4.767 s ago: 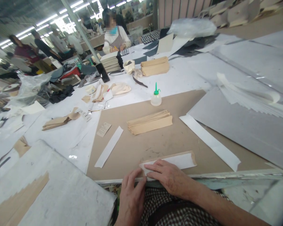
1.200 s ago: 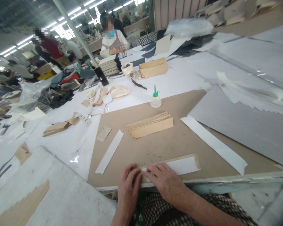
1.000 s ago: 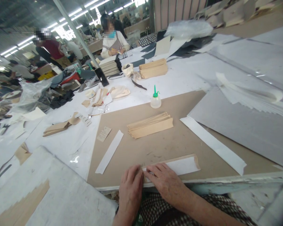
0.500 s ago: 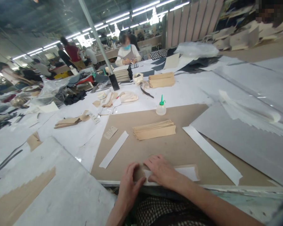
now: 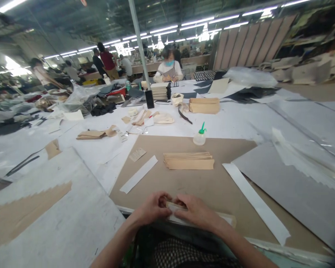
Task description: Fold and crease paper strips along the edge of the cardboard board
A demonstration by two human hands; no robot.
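Note:
At the near edge of the brown board (image 5: 145, 178) lies a tan strip with a white strip on it (image 5: 226, 217). My left hand (image 5: 153, 208) pinches the left end of this strip, fingers curled. Close beside it my right hand (image 5: 194, 210) also grips the strip, thumb on the near side and fingers bent over the far side. Both hands cover much of the strip's left half. Beyond them sits a stack of tan strips (image 5: 188, 162). Behind that stack stands a clear squeeze bottle with a green spout (image 5: 199, 137).
White strips lie left (image 5: 139, 174) and right (image 5: 255, 201) on the board, near a small card (image 5: 137, 154). A grey sheet (image 5: 290, 182) overlaps its right side. A white slab (image 5: 58, 223) is at left. A metal pole (image 5: 141, 44) rises beyond; a co-worker (image 5: 169, 69) sits across the table.
My hands have moved from lying over the strip to pinching its left end, fingers now curled. The view has shifted, so the scene sits differently in the picture.

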